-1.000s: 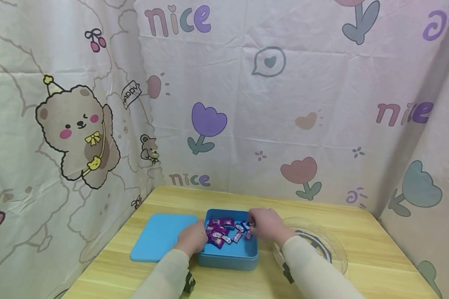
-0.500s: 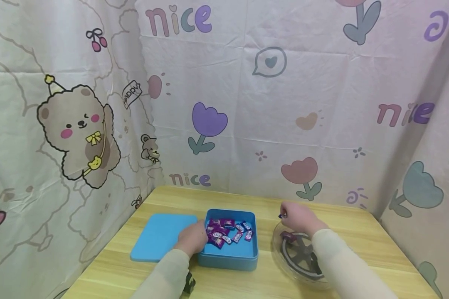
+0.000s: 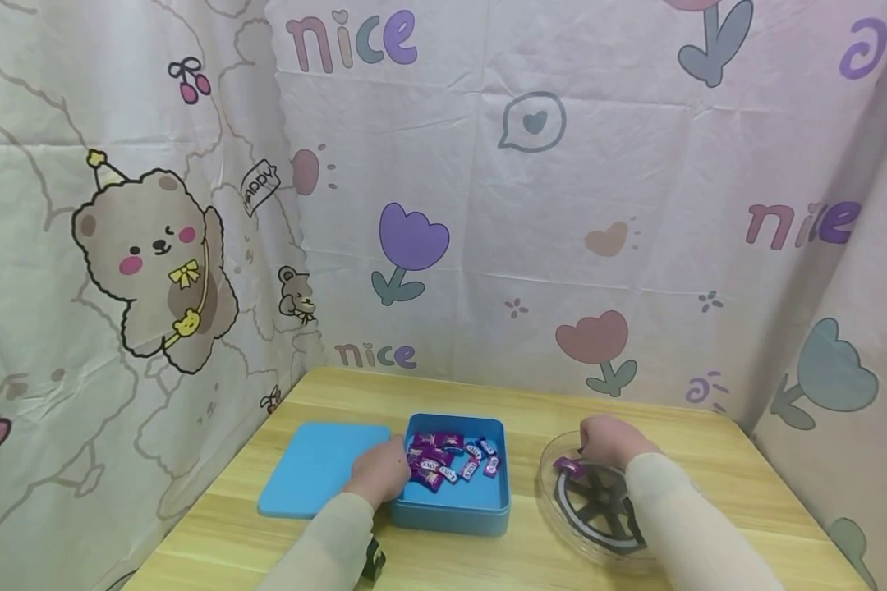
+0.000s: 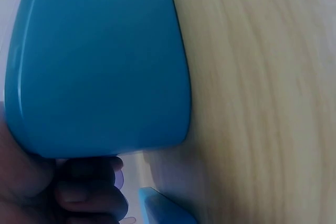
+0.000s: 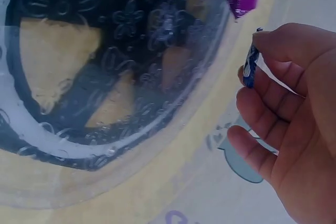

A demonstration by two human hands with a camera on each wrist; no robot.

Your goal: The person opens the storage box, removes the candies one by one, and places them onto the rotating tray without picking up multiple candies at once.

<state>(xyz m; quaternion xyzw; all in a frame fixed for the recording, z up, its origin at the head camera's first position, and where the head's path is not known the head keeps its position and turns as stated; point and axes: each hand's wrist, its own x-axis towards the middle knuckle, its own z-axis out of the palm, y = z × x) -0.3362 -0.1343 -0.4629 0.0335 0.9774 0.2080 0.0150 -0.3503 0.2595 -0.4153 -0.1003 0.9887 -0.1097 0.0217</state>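
My right hand [image 3: 604, 441] hovers over the far edge of the clear glass plate [image 3: 562, 513], and the wrist view shows it pinching a blue-wrapped candy [image 5: 250, 65] between thumb and forefinger, the other fingers loosely curled beneath. One purple candy [image 3: 568, 467] already lies on the plate just to the left of that hand, so by my reading the transfer has only begun: one piece delivered, a second in my fingers and not yet set down. Most of the work is left, since a heap of wrapped candies [image 3: 443, 460] remains in the blue box [image 3: 451, 513] between my two hands. My left hand [image 3: 379, 472] rests against the box's left wall with fingers curled at its edge, steadying it. The blue lid [image 3: 314, 472] lies flat on the wooden table [image 3: 488, 566] just beyond that hand's outer side.
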